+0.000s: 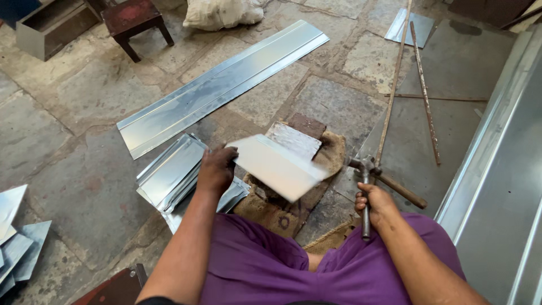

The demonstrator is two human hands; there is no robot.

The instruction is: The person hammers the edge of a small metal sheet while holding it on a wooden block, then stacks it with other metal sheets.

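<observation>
Sheet-metal work on a stone floor

Left hand grips a small, blurred, shiny rectangular metal sheet over a sack-wrapped block; right hand clasps a metal-headed hammer.

I count two hands: left hand, right hand. One small metal sheet is held up, blurred. Two hammers: one gripped, one with a wooden handle beside it. One long folded metal strip lies on the floor. One stack of cut sheets, number of pieces unreadable. One metal block sits on one burlap pad. Two thin rods. One small stool. One sack. One flat sheet at the top. A few scraps at left, count unclear.
</observation>
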